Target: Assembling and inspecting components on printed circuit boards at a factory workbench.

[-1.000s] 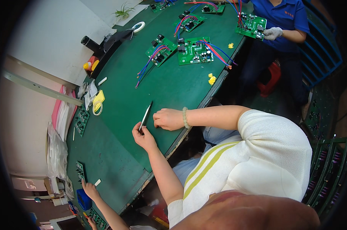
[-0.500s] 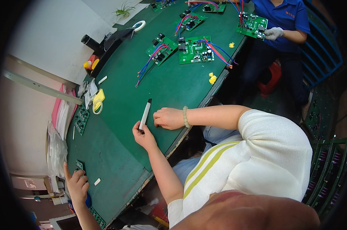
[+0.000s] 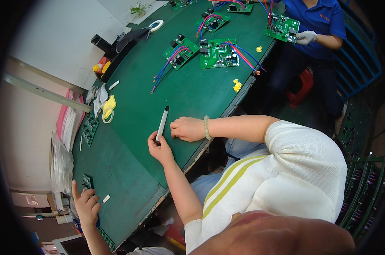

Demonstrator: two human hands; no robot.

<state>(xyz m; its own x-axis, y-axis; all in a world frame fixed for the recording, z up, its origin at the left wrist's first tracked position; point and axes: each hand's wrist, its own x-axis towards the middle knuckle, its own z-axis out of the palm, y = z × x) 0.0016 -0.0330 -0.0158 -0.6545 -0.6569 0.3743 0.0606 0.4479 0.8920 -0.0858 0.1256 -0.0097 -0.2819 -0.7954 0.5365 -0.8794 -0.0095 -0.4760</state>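
Lettering (image 3: 324,17), orange, on blue shirt (image 3: 307,27); left fingers (image 3: 152,137) hold white tool (image 3: 162,123).

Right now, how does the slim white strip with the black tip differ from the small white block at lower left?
The slim, black-tipped white strip is long; the small white block is short. The left hand holds the strip, while the block lies on the green table. The strip ends in black; the block looks wholly white. Both are mainly white.

From your two hands (image 3: 161,151), count one black-tipped tool (image 3: 162,124) at 12 o'clock, six circuit boards (image 3: 220,58) at 12–2, two yellow lumps (image 3: 237,86) at 2, two tape rolls (image 3: 161,24) at 10 and 12.
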